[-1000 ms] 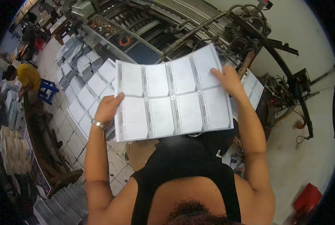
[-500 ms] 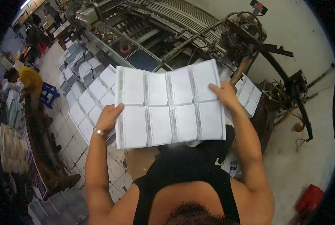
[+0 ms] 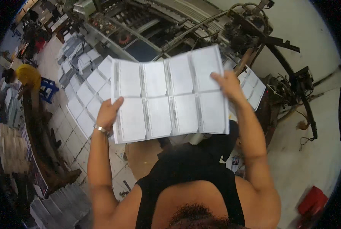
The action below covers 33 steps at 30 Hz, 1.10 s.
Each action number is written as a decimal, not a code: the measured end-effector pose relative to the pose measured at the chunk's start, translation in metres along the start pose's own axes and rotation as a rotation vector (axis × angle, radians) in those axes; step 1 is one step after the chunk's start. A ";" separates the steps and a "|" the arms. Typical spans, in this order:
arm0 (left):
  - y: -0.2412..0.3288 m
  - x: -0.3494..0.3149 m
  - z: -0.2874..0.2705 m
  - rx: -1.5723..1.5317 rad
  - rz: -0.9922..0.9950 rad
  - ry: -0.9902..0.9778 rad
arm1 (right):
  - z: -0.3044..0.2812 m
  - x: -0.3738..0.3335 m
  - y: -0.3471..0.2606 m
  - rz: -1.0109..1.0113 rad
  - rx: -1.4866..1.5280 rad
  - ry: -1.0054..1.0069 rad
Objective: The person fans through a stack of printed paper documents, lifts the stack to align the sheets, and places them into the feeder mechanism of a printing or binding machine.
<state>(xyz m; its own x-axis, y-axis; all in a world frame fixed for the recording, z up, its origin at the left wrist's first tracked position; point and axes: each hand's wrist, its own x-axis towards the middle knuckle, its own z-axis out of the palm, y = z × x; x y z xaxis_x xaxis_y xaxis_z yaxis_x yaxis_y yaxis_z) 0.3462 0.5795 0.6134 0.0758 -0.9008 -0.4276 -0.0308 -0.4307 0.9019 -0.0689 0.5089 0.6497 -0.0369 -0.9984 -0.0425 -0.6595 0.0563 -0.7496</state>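
Note:
A large white printed sheet [image 3: 170, 97], perhaps several together, spans the space between my hands; its grey strips divide it into a grid of pale panels. At its left edge my left hand [image 3: 108, 112] grips with the thumb on the face and the fingers hidden behind. My right hand [image 3: 227, 87] pinches the right edge higher up, thumb also on the front. The sheet's top edge sags in the middle. Behind my left hand lies a spread of similar printed sheets [image 3: 82, 100]. Beyond my right hand rests another such sheet stack [image 3: 252, 87].
Ahead stands a large machine [image 3: 140, 49] with rails and a metal arm [image 3: 277, 57] reaching right. Bundled paper piles [image 3: 77, 57] cover floor at the left. A co-worker in a yellow shirt [image 3: 28, 78] is near a blue stool [image 3: 48, 90]. Grey stacks [image 3: 60, 208] lie lower left; a red object [image 3: 312, 200] lower right.
Both hands have raised the printed sheet slightly, shifting it up and a little left in view. Its top edge dips more in the middle. The grip on both sides stays the same.

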 end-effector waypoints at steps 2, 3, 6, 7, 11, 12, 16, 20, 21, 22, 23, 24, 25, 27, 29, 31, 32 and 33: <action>-0.004 -0.011 -0.018 -0.125 0.121 0.016 | -0.020 -0.001 -0.021 0.066 0.396 -0.117; -0.006 -0.018 -0.026 -0.130 0.155 0.046 | -0.029 -0.008 -0.028 0.071 0.521 -0.123; -0.029 -0.012 -0.043 -0.116 0.058 0.023 | -0.016 -0.009 -0.014 0.238 0.494 -0.141; -0.031 -0.005 -0.043 -0.090 0.017 0.018 | -0.008 -0.006 -0.005 0.297 0.484 -0.127; -0.102 0.029 -0.049 0.097 -0.006 0.090 | 0.032 -0.022 -0.003 0.029 -0.064 0.021; -0.091 0.022 -0.033 0.070 0.095 0.114 | 0.031 -0.017 0.001 0.008 -0.098 0.046; -0.031 -0.007 -0.016 0.117 0.142 0.049 | 0.017 -0.014 0.006 -0.009 0.161 -0.045; -0.001 -0.013 -0.033 0.027 0.091 0.001 | -0.021 -0.019 -0.017 0.097 0.689 -0.094; -0.011 -0.001 -0.035 -0.160 0.034 -0.035 | -0.027 -0.019 -0.017 0.128 0.662 -0.068; -0.031 0.014 -0.037 -0.346 -0.020 -0.064 | -0.028 -0.018 -0.011 0.141 0.557 -0.037; -0.034 0.025 -0.038 -0.526 -0.061 -0.102 | -0.026 -0.015 -0.004 0.146 0.457 0.007; -0.026 0.030 -0.032 -0.542 -0.184 -0.166 | -0.019 -0.014 0.003 0.120 0.371 0.023; -0.027 0.039 -0.033 -0.234 -0.144 -0.112 | -0.011 -0.013 0.008 0.089 0.284 0.037; -0.031 0.054 -0.024 0.375 -0.070 -0.001 | 0.011 -0.012 0.008 0.007 -0.089 0.103; -0.022 0.046 -0.017 0.277 -0.020 -0.050 | 0.016 -0.016 -0.003 0.026 -0.187 0.146; -0.024 0.045 -0.020 0.125 0.095 -0.165 | 0.011 -0.013 0.007 0.043 0.077 0.073; -0.021 0.041 -0.021 0.065 0.130 -0.174 | 0.008 -0.012 0.011 0.053 0.209 0.040; -0.009 0.031 -0.017 0.013 0.156 -0.191 | 0.005 -0.014 0.012 0.067 0.306 0.015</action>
<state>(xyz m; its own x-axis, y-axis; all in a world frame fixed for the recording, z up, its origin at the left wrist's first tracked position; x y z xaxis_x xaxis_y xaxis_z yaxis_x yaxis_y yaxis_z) 0.3659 0.5562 0.5925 -0.1203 -0.9501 -0.2879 -0.0401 -0.2851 0.9577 -0.0728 0.5232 0.6375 -0.0850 -0.9922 -0.0910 -0.3986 0.1176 -0.9095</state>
